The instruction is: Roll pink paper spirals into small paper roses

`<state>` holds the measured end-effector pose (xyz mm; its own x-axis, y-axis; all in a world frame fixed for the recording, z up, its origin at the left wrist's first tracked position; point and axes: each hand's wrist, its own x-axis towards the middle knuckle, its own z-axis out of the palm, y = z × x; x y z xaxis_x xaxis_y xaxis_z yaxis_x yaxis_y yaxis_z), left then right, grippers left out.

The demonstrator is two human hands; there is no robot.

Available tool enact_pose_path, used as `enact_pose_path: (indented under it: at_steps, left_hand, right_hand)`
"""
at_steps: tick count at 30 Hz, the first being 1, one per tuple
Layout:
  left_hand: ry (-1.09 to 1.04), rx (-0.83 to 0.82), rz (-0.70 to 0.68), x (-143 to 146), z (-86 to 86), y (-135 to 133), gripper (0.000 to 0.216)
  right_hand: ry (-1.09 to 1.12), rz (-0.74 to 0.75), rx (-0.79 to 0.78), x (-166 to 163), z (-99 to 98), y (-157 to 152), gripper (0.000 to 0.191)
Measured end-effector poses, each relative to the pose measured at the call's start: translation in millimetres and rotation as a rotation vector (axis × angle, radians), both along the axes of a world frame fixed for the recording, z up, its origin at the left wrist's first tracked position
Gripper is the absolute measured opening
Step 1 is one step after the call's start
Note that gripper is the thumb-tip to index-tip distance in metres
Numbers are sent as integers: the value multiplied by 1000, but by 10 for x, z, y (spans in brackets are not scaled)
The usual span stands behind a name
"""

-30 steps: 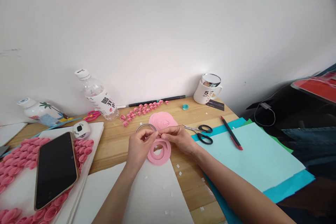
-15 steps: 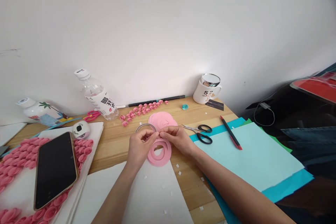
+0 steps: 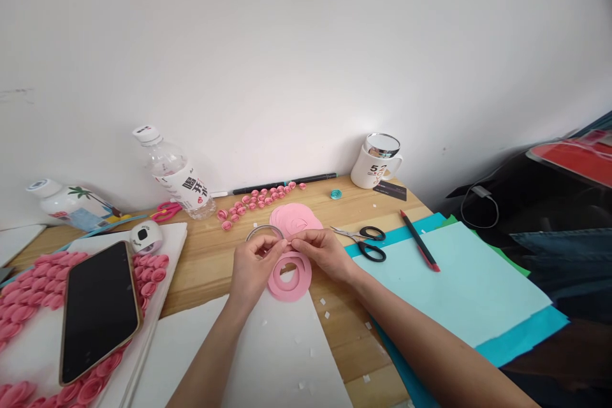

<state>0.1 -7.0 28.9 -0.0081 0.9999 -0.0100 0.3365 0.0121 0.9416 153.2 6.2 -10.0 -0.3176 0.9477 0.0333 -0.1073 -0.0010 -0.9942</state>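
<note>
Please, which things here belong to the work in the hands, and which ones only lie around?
In hand: left hand, right hand, both pinching the pink paper spiral; pink paper discs behind.
Lying about: scissors, phone, bottle, mug, red pen.

Home craft desk: scissors, paper roses

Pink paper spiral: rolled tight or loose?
Loose: the pink paper spiral lies in wide open rings, only its end pinched between the left hand and right hand.

Bright, even daylight, soft shadows; wide-angle bending at edges.
</note>
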Motion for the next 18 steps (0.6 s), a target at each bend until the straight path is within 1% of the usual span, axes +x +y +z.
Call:
enact_pose_path:
  at_steps: [7,18]
  left_hand:
    - [-1,3,-16,-6,-35,11,24]
    - [10,20,-37,12,-10,-2,20]
  right_hand:
    - [14,-24,-31,-5,8,-11,28]
    - [84,-52,-81,-10,-48,-1,22]
